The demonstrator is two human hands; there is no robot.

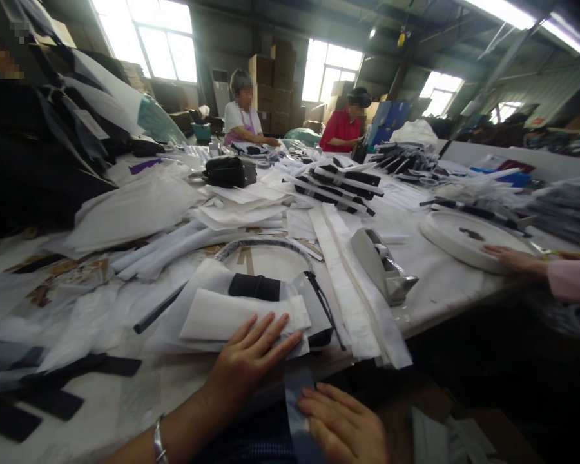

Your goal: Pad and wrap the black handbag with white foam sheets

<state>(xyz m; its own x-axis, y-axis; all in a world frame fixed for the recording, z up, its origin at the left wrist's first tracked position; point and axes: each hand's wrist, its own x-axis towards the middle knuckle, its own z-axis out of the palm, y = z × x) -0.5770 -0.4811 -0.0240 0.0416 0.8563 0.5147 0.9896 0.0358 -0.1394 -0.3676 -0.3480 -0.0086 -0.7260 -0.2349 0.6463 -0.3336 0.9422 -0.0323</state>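
My left hand (244,357) lies flat, fingers spread, on a folded sheet of white packing paper (207,316). The paper covers part of a black handbag (321,336), which lies on the table with its curved handle (265,243) pointing away from me. A black strap piece (254,287) shows above the paper. At the table's front edge my right hand (343,422) has its fingers closed over the edge of a grey-blue strip (299,406) that hangs down toward my lap. Its thumb is hidden.
A tape dispenser (381,264) stands right of long white paper strips (343,277). A co-worker's hand (512,258) rests by a white roll (464,238). Loose paper sheets (135,200) and wrapped black bags (338,183) lie farther back, where two people work.
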